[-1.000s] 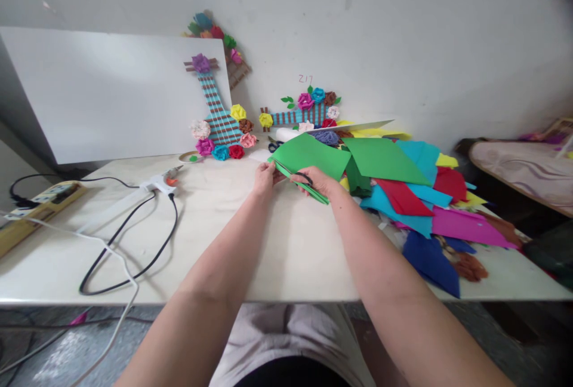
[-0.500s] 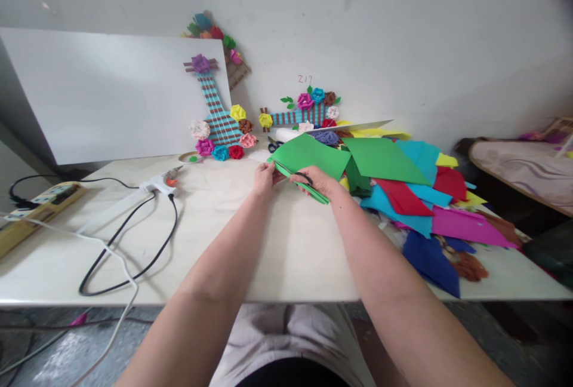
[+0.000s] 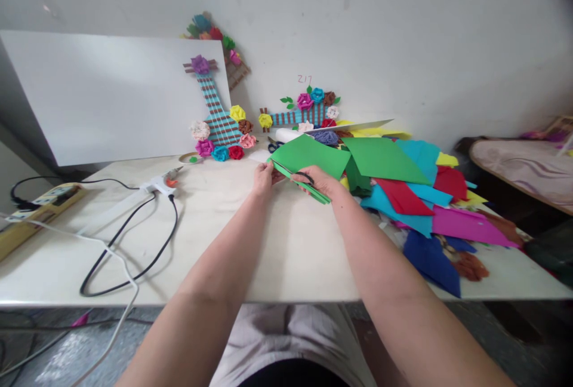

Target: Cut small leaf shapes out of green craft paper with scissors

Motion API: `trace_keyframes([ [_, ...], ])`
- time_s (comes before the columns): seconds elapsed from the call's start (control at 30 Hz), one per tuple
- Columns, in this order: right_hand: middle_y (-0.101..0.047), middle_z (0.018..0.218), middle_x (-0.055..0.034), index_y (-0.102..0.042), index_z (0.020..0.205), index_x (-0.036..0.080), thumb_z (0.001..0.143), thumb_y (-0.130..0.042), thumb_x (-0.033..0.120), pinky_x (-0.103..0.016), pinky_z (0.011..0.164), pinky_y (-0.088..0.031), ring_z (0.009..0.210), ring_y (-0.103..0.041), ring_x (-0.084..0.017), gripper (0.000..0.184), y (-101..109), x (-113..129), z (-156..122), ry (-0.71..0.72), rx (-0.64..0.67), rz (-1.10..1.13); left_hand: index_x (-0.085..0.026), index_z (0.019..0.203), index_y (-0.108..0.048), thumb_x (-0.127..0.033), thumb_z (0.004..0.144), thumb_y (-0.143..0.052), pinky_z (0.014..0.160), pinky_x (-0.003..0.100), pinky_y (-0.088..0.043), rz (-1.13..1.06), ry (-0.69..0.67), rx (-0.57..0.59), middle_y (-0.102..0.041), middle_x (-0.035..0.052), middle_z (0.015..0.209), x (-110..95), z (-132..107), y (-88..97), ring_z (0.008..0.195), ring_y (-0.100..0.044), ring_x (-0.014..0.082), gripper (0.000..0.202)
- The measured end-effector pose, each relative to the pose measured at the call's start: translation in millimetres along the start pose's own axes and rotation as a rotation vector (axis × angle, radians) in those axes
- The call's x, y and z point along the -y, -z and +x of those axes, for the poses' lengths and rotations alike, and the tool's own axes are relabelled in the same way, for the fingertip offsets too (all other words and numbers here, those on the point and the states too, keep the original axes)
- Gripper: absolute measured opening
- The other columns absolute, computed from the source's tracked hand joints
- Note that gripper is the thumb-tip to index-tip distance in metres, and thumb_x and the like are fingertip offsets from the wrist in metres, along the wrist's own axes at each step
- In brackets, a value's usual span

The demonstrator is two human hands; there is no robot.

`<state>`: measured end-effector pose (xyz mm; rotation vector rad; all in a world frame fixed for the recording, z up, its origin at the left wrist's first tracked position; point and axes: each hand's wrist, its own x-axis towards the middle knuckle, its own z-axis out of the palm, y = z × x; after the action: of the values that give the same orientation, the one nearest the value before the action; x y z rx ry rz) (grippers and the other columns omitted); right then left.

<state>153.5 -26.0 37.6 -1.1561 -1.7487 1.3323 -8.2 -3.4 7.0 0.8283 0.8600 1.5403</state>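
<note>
Above the white table, left fingers pinched a flat green sheet while right fingers gripped black-handled scissors.

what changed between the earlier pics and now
No clear change; any shift of the scissors is too slight to tell. Nothing was taken up or let go. The right hand still holds the scissors, the left hand the green sheet; the glue gun stayed put.

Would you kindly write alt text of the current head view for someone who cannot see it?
The left hand grips a green sheet's corner while the right hand holds scissors along its edge. A glue gun lies left, colourful sheets lie heaped right, and a flower-trimmed guitar shape stands behind.
</note>
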Motion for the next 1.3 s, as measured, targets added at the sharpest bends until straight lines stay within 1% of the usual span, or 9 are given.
trace_keyframes([
  [0.2, -0.051, 0.042, 0.0031, -0.057, 0.066, 0.012, 0.072, -0.067, 0.031, -0.017, 0.031, -0.032, 0.030, -0.042, -0.005, 0.023, 2, -2, 1, -0.010, 0.019, 0.000, -0.017, 0.076, -0.040, -0.030, 0.078, -0.060, 0.067, 0.033, -0.053, -0.017, -0.008, -0.002, -0.057, -0.0009, 0.058, 2, 1, 1.3, 0.054, -0.060, 0.0127, 0.024],
  [0.43, -0.053, 0.044, 0.0026, -0.060, 0.074, 0.011, 0.073, -0.066, 0.034, -0.017, 0.030, -0.034, 0.031, -0.044, -0.006, 0.024, 1, -2, 7, -0.038, 0.053, 0.001, -0.017, 0.075, -0.039, -0.031, 0.076, -0.062, 0.066, 0.033, -0.053, -0.027, -0.013, 0.004, -0.055, -0.0024, 0.057, 4, 4, 3.3, 0.054, -0.059, 0.0124, 0.026],
  [0.63, -0.055, 0.045, 0.0011, -0.057, 0.070, 0.012, 0.074, -0.066, 0.037, -0.016, 0.030, -0.035, 0.032, -0.046, -0.007, 0.027, 1, 2, 11, -0.035, 0.074, -0.035, -0.018, 0.075, -0.038, -0.031, 0.076, -0.062, 0.067, 0.032, -0.053, -0.019, -0.005, 0.000, -0.054, -0.0037, 0.056, 3, 1, 2.8, 0.052, -0.058, 0.0114, 0.027],
  [0.73, -0.055, 0.045, 0.0006, -0.055, 0.068, 0.012, 0.074, -0.065, 0.039, -0.016, 0.029, -0.033, 0.032, -0.047, -0.007, 0.029, 0, 4, 12, -0.028, 0.080, -0.060, -0.018, 0.075, -0.038, -0.030, 0.078, -0.060, 0.067, 0.032, -0.052, -0.018, -0.010, 0.001, -0.054, -0.0034, 0.056, 2, 0, 2.1, 0.051, -0.058, 0.0114, 0.025],
  [0.83, -0.055, 0.045, 0.0006, -0.055, 0.068, 0.013, 0.074, -0.065, 0.040, -0.016, 0.026, -0.026, 0.032, -0.048, -0.007, 0.030, -1, 6, 12, -0.028, 0.078, -0.079, -0.018, 0.074, -0.037, -0.029, 0.078, -0.060, 0.067, 0.032, -0.052, -0.022, -0.002, -0.014, -0.054, -0.0035, 0.055, 1, -1, 1.4, 0.050, -0.057, 0.0109, 0.025],
  [0.93, -0.055, 0.044, 0.0010, -0.055, 0.068, 0.012, 0.074, -0.065, 0.039, -0.016, 0.026, -0.023, 0.030, -0.045, -0.006, 0.030, -2, 6, 11, -0.027, 0.074, -0.079, -0.018, 0.074, -0.038, -0.030, 0.076, -0.061, 0.067, 0.033, -0.052, -0.033, 0.002, -0.019, -0.054, -0.0034, 0.056, 1, 0, 1.2, 0.051, -0.058, 0.0114, 0.026],
  [1.17, -0.052, 0.042, 0.0031, -0.055, 0.066, 0.013, 0.072, -0.066, 0.037, -0.017, 0.028, -0.028, 0.029, -0.040, -0.006, 0.027, -2, -1, 14, 0.000, 0.049, -0.042, -0.018, 0.075, -0.039, -0.031, 0.076, -0.061, 0.065, 0.032, -0.053, -0.031, -0.006, -0.026, -0.053, -0.0041, 0.056, 3, 2, 1.3, 0.050, -0.058, 0.0112, 0.026],
  [1.3, -0.049, 0.040, 0.0043, -0.054, 0.063, 0.014, 0.069, -0.068, 0.037, -0.018, 0.028, -0.025, 0.029, -0.038, -0.005, 0.028, -4, -2, 13, -0.002, 0.038, -0.020, -0.019, 0.075, -0.038, -0.029, 0.078, -0.059, 0.064, 0.030, -0.052, -0.022, -0.009, -0.028, -0.053, -0.0042, 0.055, 3, 3, 1.5, 0.050, -0.058, 0.0111, 0.024],
])
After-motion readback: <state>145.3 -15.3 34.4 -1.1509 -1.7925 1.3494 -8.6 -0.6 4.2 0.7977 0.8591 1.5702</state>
